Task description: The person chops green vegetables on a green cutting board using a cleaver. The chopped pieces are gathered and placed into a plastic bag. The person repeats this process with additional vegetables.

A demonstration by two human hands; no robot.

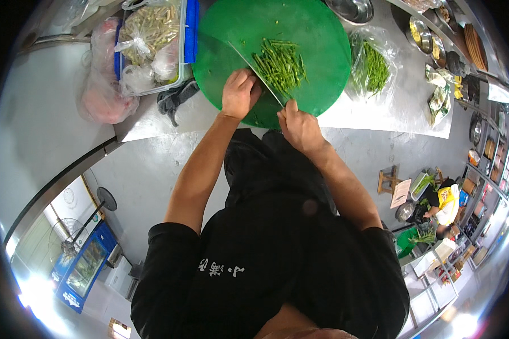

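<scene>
My right hand [302, 127] grips the handle of a kitchen knife, most likely a cleaver. The blade [254, 72] is seen nearly edge-on, running up and left across a round green cutting board [220, 25]. Just right of the blade lies a heap of cut green stalks [280, 65], with small scraps scattered around it. My left hand [239, 94] rests on the board at the blade's left side, its fingers curled. Whatever may be under those fingers is hidden.
Left of the board stands a plastic bin [186, 42] of bagged vegetables, beside a dark cloth [176, 101]. A clear bag of green stalks [373, 68] and a metal bowl [354, 10] flank the board's right. Another person [443, 203] works farther back, near shelves.
</scene>
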